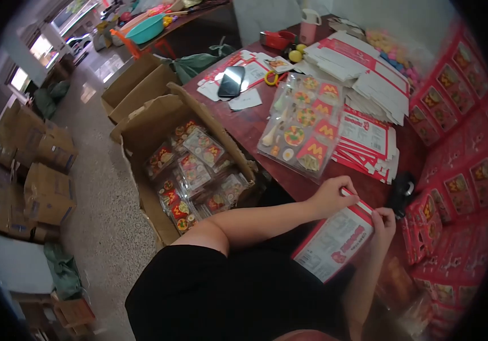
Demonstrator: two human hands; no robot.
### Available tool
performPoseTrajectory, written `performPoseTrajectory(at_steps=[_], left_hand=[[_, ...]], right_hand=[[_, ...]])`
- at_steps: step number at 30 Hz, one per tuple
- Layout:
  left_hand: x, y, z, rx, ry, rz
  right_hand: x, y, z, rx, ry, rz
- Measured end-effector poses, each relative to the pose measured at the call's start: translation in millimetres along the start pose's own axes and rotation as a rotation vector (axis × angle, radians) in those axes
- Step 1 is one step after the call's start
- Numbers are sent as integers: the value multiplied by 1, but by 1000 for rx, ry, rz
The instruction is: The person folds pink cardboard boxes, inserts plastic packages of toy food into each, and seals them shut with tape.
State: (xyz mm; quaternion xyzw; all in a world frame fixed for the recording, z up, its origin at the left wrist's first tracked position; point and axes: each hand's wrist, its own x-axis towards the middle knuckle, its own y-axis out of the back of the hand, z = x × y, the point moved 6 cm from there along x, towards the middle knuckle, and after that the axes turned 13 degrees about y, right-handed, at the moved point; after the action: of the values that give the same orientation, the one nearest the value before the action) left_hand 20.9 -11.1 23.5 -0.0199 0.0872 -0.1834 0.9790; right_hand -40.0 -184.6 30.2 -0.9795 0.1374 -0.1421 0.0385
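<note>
Both hands on a red-and-white carton at the near edge of the wooden table (255,128).

Left of the table, an open cardboard box (158,122) on the floor holds clear blister packs of toy food. On the table lie a stack of blister packs (303,128) and, beside it, flat cartons (366,142). Below the table edge, the left hand (332,196) pinches the carton (335,241) top flap, fingers closed on it; the right hand (384,223) grips its upper right corner, fingers curled.
</note>
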Motion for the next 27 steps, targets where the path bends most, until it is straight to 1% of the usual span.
performPoseTrajectory(at_steps=[1, 2, 3, 4, 5, 6, 7, 9, 11, 12, 13, 14, 15, 17, 18, 20, 21, 24, 27], left_hand=[[2, 2, -6, -45, 37, -57], [3, 7, -15, -42, 109, -110], [1, 10, -22, -36, 185, -172], [-5, 10, -20, -135, 159, -241], [-10, 10, -26, -66, 106, -314], [-18, 6, -31, -101, 153, -317], [-27, 1, -36, -134, 202, -315], [-35, -4, -42, -148, 219, -166], [-32, -2, -42, -140, 163, -32], [-24, 7, -42, -43, 84, 58], [-20, 17, -43, -26, 89, 112], [-15, 24, -36, -11, 92, 170], [-7, 33, -35, -53, 83, 170], [4, 51, -31, -21, 3, 188], [1, 48, -13, -18, 23, 183], [7, 50, -10, -14, 4, 182], [8, 52, -9, -12, -3, 183], [9, 51, -7, -14, 8, 183], [8, 50, -11, 10, 8, 199]], right_hand=[[0, 0, 3, 4, -16, 6], [-2, 2, 10, 55, 14, -42], [-7, 2, 10, 60, -39, -43], [-11, 4, 7, -71, 3, -103], [-16, 10, 14, -128, -38, -108], [-23, 12, 16, -109, -94, -48], [-27, 14, 21, -101, -67, -36], [-30, 8, 13, -98, -17, -32], [-25, 8, 7, -12, 50, -85], [-19, 20, 4, -23, 66, 25], [-10, 33, 3, -32, 79, 129], [1, 61, 5, -174, 163, 253], [10, 97, 19, -301, 143, 380], [28, 148, 36, -642, 168, 392], [37, 153, 46, -618, 77, 337], [48, 159, 59, -564, -96, 222], [51, 156, 62, -489, -122, 194], [52, 147, 55, -402, -254, 212], [54, 157, 81, -210, -173, 242]])
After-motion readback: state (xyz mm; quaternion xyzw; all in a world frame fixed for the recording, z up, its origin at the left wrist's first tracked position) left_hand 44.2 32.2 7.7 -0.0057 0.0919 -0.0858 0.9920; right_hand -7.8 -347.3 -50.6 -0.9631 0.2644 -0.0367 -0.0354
